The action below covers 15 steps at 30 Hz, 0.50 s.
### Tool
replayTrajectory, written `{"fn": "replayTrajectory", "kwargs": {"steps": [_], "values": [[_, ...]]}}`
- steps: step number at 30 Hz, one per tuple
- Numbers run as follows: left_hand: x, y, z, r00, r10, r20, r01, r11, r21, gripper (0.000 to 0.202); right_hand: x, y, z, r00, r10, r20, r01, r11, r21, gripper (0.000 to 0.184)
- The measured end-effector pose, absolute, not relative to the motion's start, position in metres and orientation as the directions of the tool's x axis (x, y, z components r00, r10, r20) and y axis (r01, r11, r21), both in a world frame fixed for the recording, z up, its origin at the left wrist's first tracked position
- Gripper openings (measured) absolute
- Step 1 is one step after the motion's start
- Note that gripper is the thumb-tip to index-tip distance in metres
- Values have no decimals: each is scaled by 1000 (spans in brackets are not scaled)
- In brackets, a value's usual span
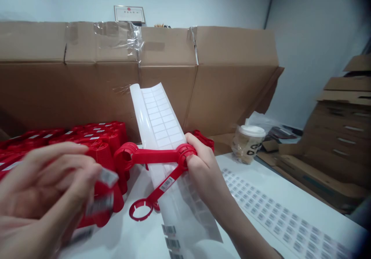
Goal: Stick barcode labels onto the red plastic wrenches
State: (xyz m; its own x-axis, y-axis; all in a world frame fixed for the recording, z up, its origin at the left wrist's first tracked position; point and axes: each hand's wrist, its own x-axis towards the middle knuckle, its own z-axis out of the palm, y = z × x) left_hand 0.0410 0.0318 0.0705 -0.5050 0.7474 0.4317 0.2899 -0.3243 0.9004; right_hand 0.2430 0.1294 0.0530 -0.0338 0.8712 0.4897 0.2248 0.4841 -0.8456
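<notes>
My right hand [203,166] is closed around two red plastic ring-ended holders [153,156] and a white label backing sheet [162,127] that curls upward behind them. One holder points left; the other slants down with a barcode sticker [167,183] stuck on its arm. My left hand [46,189] is close to the camera and blurred. Its fingers pinch barcode stickers [108,177] in front of a stack of red plastic parts [95,145].
A wall of taped cardboard boxes [174,77] stands behind the white table [290,189]. A long sheet of barcode labels [278,216] lies on the table at right. A lidded drink cup [249,143] stands beyond it, with flattened cartons [336,135] at far right.
</notes>
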Motion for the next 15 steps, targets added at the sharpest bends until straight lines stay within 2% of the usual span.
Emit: {"fn": "replayTrajectory", "kwargs": {"steps": [4, 7, 10, 15], "values": [[42, 31, 63, -407, 879, 249, 137, -211, 968, 44, 239, 124, 57, -49, 874, 484, 225, 482, -847, 18], [41, 37, 55, -375, 915, 146, 100, -116, 988, 56, 238, 121, 59, -48, 872, 487, 223, 485, -846, 20], [42, 39, 54, -334, 935, 117, 115, -82, 990, 61, 239, 119, 58, -58, 866, 497, 219, 497, -840, 20], [46, 37, 58, -275, 957, 96, 142, -58, 988, 53, 239, 119, 55, -73, 879, 472, 204, 476, -855, 19]]}}
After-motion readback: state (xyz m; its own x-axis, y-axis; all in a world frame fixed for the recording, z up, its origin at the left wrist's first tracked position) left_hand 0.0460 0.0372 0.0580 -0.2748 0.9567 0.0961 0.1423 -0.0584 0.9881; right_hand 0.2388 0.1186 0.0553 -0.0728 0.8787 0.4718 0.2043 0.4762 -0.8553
